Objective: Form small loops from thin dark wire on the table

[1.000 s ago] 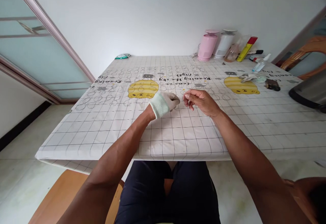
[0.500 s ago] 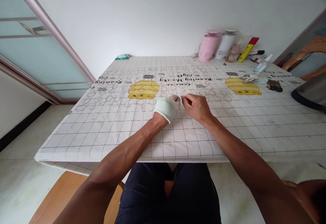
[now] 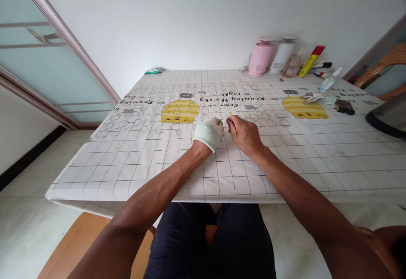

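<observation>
My left hand, in a pale green and white glove, is closed over the middle of the table. Facing it, my bare right hand is pinched, with its fingertips a small gap from the glove. A thin, pale ring-like loop shows between the fingertips of both hands, most of it hidden by the fingers. Many thin rings lie in rows on the checked tablecloth, beyond my hands and to their left and right.
A pink cylinder and a white one stand by the wall, beside a bottle and a yellow-red box. At right are a crumpled glove, a small dark object, a clear bottle and a kettle-like vessel.
My right hand has turned slightly at the fingertips, and the pale loop shows more clearly between my hands. The whole view has shifted a little.
</observation>
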### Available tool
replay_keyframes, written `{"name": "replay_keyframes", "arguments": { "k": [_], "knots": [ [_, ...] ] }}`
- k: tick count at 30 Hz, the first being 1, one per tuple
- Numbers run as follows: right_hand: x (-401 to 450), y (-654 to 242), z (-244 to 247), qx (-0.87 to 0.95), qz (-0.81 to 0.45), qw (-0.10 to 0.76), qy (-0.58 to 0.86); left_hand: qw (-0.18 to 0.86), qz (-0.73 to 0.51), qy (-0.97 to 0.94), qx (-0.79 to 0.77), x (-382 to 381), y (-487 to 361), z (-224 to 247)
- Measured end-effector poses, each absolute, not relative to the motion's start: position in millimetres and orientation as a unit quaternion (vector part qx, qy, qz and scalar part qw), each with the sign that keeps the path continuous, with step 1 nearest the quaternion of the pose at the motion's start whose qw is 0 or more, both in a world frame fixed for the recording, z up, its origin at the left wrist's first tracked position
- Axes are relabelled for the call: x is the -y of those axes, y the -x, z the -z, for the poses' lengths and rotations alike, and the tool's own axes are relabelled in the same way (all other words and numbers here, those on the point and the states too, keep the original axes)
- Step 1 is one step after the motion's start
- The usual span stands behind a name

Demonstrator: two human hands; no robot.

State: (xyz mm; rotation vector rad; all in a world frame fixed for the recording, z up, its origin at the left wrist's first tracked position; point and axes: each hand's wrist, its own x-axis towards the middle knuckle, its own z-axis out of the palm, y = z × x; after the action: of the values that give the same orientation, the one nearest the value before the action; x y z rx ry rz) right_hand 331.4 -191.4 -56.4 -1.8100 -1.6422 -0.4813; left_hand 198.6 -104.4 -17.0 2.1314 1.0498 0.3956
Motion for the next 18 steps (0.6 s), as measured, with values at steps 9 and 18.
{"name": "replay_keyframes", "arguments": {
  "k": [9,18],
  "knots": [
    [181,-323,62,0.589,0.200,0.308,0.720,0.178,-0.165,-0.888,-0.391,108,-202,33],
    [175,-323,65,0.584,0.140,0.339,0.724,0.180,-0.176,-0.897,-0.363,104,-201,37]
  ]
}}
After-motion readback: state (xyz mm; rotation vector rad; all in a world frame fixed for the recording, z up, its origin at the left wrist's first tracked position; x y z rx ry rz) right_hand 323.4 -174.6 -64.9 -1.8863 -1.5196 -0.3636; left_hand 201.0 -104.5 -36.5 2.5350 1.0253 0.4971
